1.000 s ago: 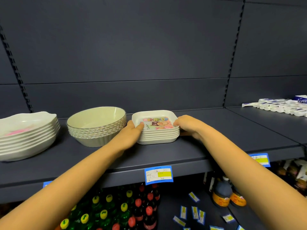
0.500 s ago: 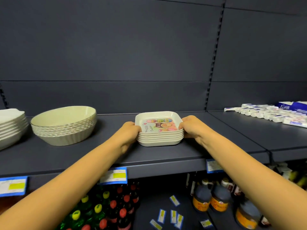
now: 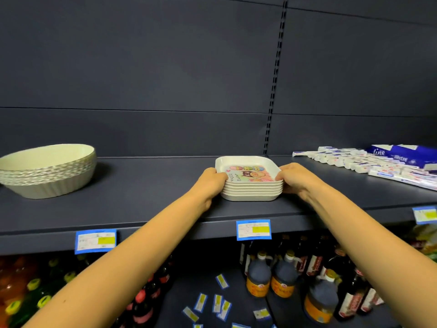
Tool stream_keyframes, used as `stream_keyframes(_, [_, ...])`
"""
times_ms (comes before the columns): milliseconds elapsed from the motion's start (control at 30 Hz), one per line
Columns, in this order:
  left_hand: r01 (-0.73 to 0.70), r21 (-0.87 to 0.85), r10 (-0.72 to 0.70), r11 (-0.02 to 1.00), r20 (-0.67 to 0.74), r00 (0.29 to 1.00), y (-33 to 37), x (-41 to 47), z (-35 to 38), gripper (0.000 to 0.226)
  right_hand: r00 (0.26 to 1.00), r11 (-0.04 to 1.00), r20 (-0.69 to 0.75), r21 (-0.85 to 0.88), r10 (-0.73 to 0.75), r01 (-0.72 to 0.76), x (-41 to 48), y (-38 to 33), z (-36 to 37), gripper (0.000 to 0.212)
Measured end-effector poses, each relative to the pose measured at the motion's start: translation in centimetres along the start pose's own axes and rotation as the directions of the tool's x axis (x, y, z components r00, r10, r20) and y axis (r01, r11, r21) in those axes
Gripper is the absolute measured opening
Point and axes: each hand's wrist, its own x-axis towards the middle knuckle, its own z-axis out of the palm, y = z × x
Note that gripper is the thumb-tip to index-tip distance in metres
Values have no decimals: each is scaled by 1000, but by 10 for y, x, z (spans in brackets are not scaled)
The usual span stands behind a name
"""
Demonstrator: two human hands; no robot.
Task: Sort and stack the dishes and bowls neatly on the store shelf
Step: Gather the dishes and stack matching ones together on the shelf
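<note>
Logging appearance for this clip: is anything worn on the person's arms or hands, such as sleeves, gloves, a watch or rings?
Nothing worn shows. The left hand and right hand are ungloved, with no rings in view. The left forearm and right forearm are bare down to the frame's edge: no sleeves, watch, bracelet or markings.
</note>
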Motion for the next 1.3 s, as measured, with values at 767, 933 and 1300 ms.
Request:
stream_keyframes(767, [-236,566,544,790,-470,695,-16,-50,-210,39,836,826,218,-161,-504,540,-67,-120,165,46])
stream_keyframes(933, [-105,545,443,832,-537,718,-35,-54,-296,46,832,845,298,-127,-468,520,-83,-148,242,47])
stream_keyframes(1300, [-36,228,141,973,-464,875,-71,-48,-373,59,912,958,324,-48,-252,281,-90,-182,343,64])
